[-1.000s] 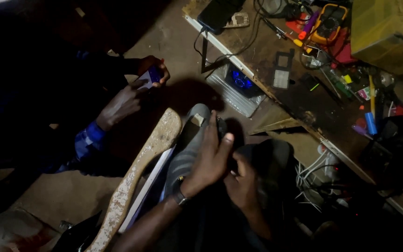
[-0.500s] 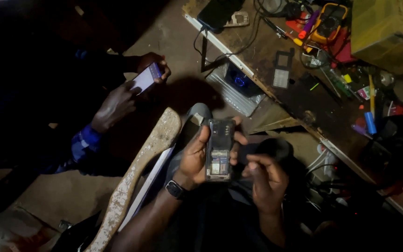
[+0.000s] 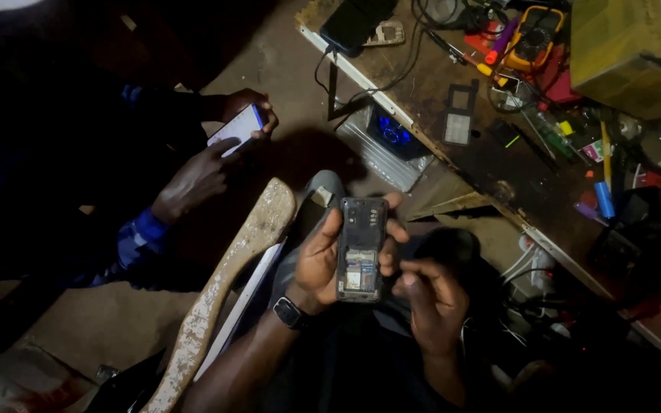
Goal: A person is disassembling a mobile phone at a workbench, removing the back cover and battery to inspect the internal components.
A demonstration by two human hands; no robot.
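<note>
Across the upper right, a cluttered wooden desk strewn with cables, pens and tools. At its far corner, a yellowish cardboard box. Lower left, a long pale wooden plank, leaning diagonally. Upper left, another person's hands around a lit smartphone. Below the desk edge, a ribbed metal box with a blue glow inside. On the desk, a yellow multimeter and a small grey keypad frame. At centre, over the lap, an opened mobile phone, back cover off, upright, clasped from the side in the left hand, black wristwatch on that wrist. Just beside the phone's lower edge, the right hand, fingers curled narrow, holding nothing discernible.
</note>
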